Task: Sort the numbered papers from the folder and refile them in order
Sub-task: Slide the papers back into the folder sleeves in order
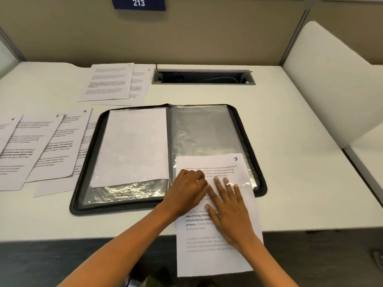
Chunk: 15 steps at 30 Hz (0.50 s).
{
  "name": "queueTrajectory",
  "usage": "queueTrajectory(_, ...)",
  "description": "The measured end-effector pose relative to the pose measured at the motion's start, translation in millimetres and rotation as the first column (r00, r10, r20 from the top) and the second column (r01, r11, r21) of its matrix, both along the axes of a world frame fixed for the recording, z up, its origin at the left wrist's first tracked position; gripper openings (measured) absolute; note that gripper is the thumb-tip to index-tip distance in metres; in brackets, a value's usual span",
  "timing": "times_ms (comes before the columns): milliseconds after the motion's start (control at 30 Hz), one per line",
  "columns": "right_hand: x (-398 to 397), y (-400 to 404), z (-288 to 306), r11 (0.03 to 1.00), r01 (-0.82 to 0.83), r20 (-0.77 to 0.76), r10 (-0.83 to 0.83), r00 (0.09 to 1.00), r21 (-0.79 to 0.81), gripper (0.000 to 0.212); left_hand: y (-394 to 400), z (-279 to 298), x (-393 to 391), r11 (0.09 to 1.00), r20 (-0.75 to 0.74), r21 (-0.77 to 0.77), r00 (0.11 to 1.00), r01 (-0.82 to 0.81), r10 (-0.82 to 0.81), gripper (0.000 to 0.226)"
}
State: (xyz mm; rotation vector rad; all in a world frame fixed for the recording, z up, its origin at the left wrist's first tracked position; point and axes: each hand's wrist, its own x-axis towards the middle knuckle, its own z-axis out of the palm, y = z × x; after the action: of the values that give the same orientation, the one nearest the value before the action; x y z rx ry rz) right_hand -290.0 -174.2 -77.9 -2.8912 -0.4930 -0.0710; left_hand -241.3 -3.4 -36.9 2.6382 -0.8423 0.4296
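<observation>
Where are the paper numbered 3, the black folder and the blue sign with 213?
paper numbered 3 [219,259]: head view, on its lower blank part.
black folder [87,162]: head view, on its left black edge.
blue sign [138,3]: head view, on the white digits.

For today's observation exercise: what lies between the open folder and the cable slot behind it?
Head view: bare white desk between folder and cable slot; nothing lies there.

hands [209,195] on paper 3 [217,259], open folder [244,125]

Black folder [76,195], clear sleeves; white paper [217,259], black print, blue "3"; white desk [290,162]; navy sign [138,3].
</observation>
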Motion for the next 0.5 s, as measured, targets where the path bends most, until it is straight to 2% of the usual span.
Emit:
queueTrajectory(200, 42.8, 8.0, 5.2, 1.0, 0.0, -0.111, -0.002, 0.994, -0.019, 0.065, -1.0, -1.8, 1.3, 1.0, 0.003, -0.013, 1.0, 0.016, -0.016, 0.026)
queueTrajectory(333, 49.2, 9.1, 8.6, 0.998, -0.001, -0.112, 0.009, 0.994, 0.07, 0.079, 0.7, -1.4, 3.3, 1.0, -0.002, -0.005, 1.0, -0.011, 0.011, 0.031)
queueTrajectory(433, 21.1, 6.1, 16.5, 0.989, 0.055, 0.004, -0.056, 0.998, 0.136, 0.067, 0.8, 0.9, 2.8, 1.0, -0.001, -0.008, 1.0, -0.021, 0.021, 0.031)
queueTrajectory(500, 2.0, 5.3, 15.1, 0.994, 0.052, 0.049, -0.057, 0.997, 0.101, 0.059, 0.8, 2.2, 2.5, 1.0, 0.0, -0.013, 1.0, -0.018, 0.018, 0.03)
